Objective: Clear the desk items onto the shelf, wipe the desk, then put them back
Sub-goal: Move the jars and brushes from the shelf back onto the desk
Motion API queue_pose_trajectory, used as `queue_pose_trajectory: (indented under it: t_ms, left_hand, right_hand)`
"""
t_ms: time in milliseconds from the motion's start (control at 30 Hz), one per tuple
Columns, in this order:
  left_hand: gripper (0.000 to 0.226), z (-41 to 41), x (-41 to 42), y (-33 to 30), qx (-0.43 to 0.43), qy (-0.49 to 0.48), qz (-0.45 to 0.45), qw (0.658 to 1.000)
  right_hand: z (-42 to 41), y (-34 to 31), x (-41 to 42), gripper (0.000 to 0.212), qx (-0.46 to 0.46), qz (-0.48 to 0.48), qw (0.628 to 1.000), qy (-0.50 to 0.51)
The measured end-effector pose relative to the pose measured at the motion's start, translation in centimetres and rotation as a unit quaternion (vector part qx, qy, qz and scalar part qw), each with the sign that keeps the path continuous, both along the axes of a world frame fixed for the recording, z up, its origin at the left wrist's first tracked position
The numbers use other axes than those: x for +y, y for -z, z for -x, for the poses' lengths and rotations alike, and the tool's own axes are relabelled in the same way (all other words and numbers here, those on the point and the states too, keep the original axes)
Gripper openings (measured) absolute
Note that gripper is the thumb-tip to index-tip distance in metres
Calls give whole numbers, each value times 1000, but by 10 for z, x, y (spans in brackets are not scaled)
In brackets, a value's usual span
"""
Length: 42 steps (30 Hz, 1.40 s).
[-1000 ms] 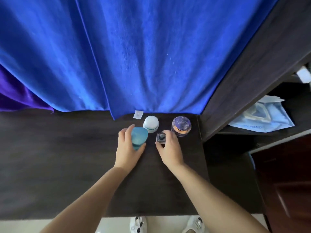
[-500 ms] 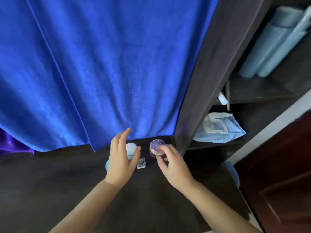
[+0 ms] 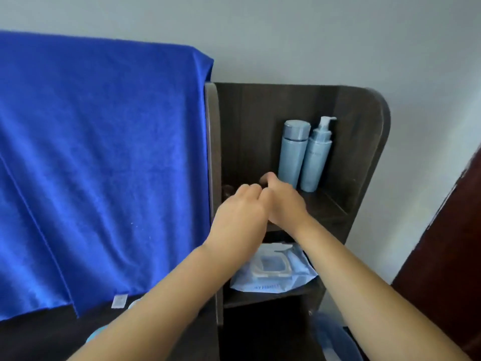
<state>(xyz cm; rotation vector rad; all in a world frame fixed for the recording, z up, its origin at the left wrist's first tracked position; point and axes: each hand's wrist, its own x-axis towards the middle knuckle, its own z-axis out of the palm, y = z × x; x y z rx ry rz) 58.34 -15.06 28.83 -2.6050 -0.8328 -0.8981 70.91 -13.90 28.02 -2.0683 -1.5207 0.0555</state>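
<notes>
Grip: both hands reach onto the upper shelf (image 3: 325,204). The left hand (image 3: 240,214) and right hand (image 3: 285,198) touch, fingers curled; whatever they pinch is hidden, so the hold cannot be told.
Items: probably small jars from the desk; none shows clearly. A dark round shape (image 3: 227,190) sits just left of the left hand, too dim to name.
Handling: judged light, hard, smooth, possibly glass; best taken round the sides and set down flat.
Beside: two pale blue bottles (image 3: 304,155) stand upright just right of the right hand.
Below: wipes pack (image 3: 273,272) on the lower shelf.
Left: blue towel (image 3: 104,165) hangs over the desk (image 3: 39,340).
</notes>
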Motion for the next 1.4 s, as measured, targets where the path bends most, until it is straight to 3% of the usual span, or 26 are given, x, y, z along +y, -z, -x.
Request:
queue_pose_trajectory:
  t_ms: [100,167,367,467,567,700,800,867,1000,1133,1400]
  left_hand:
    - [32,-28,14,-17,148,-184,122,964]
    - [28,-38,23,-20,193,-252,159,935]
    - [20,-55,36,-17,295,-320,187,881]
    - [20,-59,39,-13,305,-339,194,868]
    - [25,-59,39,-11,278,-343,198,875]
    - [49,-47,22,-4,177,-290,193,921]
    - [24,-19,-4,10,48,-213,175,960]
    - [18,9,-17,21,-60,-153,201,966]
    - [14,77,-31,33,-256,-77,287,920]
    - [25,148,-24,55,-360,-91,377,848]
    - [12,314,48,166,-322,-216,512,767]
  right_hand:
    - [-2,6,21,38,-59,70,996,-22]
    - [-7,9,24,39,-59,77,995,-24]
    - [-33,10,21,37,-38,76,995,-58]
    - [-41,11,18,32,-29,67,995,-65]
    - [-47,13,15,30,5,35,997,-63]
    - [-55,15,-1,29,104,-41,991,-74]
    - [-47,13,-29,13,143,-121,975,-117]
    - [-32,9,-50,4,182,-186,953,-158]
    - [18,11,-77,15,293,-253,898,-210]
    - [88,39,-69,9,339,-215,883,-243]
    - [265,145,1,9,370,-47,905,-203]
